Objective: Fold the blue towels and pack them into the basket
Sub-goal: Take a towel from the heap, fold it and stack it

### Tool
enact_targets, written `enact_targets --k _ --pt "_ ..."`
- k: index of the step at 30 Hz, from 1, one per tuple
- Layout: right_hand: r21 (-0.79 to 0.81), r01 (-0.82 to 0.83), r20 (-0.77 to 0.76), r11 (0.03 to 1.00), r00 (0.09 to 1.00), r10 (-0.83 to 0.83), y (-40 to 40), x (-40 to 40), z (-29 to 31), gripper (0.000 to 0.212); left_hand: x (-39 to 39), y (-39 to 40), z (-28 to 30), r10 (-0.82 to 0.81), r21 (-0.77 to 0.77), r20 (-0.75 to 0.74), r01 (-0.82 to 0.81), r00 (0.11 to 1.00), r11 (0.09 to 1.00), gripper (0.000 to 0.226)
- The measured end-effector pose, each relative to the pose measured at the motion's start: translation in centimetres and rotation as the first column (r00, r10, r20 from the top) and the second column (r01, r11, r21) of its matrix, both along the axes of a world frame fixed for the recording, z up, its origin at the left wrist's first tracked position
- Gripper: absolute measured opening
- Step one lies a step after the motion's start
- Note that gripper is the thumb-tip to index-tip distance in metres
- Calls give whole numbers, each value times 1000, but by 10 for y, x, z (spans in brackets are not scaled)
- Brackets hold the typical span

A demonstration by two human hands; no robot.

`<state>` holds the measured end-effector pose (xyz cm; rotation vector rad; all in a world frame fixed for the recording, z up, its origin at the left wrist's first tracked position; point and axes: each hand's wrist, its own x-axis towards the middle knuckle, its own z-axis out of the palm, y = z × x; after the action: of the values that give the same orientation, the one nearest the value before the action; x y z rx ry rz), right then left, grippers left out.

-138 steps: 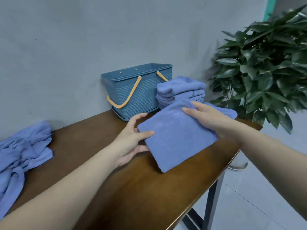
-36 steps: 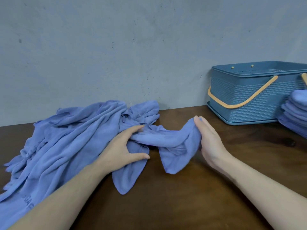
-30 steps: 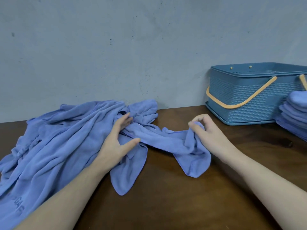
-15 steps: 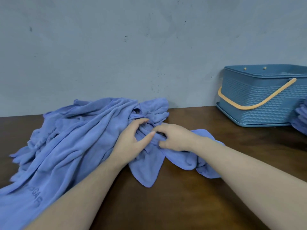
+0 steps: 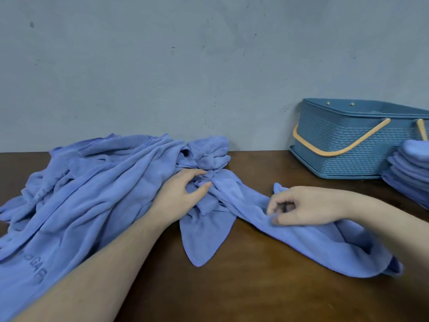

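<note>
A big messy pile of blue towels [image 5: 92, 194] lies on the brown table [image 5: 243, 287], far to the left of the basket [image 5: 352, 145]. The left hand [image 5: 178, 196] rests on the edge of the pile nearest the basket, with its fingers only loosely bent, pressing the cloth down. The right hand [image 5: 301, 209] is between the pile and the basket, and its thumb and fingers pinch one loose towel [image 5: 313, 242] that stretches out from the pile. A neat stack of folded towels [image 5: 411, 180] sits right beside the basket, on its right. So some folding looks done. The inside of the basket is hard to see, so I cannot tell if any towels are packed. Many towels are not yet folded, and the stack is not yet in the basket.
</note>
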<state>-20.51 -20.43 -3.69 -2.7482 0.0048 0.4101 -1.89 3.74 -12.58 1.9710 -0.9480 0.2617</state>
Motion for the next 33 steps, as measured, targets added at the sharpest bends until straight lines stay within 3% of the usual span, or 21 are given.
enact_targets --k 5,8,11,14,17,20,25,28,31,33 --pt "73 39 253 997 966 -56 12 41 -2 22 -8 2 3 -68 138 166 45 984 989 37" --pt "-2 101 187 995 977 -99 8 68 -17 55 -13 1 4 -94 177 253 50 963 983 31" --pt "-11 159 88 987 984 -157 6 73 -28 68 -10 -1 0 -129 177 304 77 944 981 17" --pt "35 173 117 984 977 -176 7 60 -28 52 -8 -3 -4 -151 185 320 95 935 978 13" --pt "102 224 163 969 957 -238 3 44 -29 26 -19 -6 -1 -86 144 300 44 950 989 30" --pt "264 276 194 924 923 -331 -1 24 -27 7 -40 -18 7 1 130 196 -27 981 991 52" --pt "506 305 157 807 887 -433 0 -9 -17 8 -71 -51 13 44 246 46 -54 998 968 77" --pt "584 410 72 701 834 -547 -5 -26 -14 8 -78 -63 17 -33 52 -130 40 991 998 61" --pt "736 441 25 514 741 -672 -16 -38 -6 19 -79 -65 32 24 -108 -272 -55 962 993 32" --pt "789 434 33 435 677 -735 -28 -46 0 20 -76 -63 41 -31 -182 -439 -55 898 982 23"
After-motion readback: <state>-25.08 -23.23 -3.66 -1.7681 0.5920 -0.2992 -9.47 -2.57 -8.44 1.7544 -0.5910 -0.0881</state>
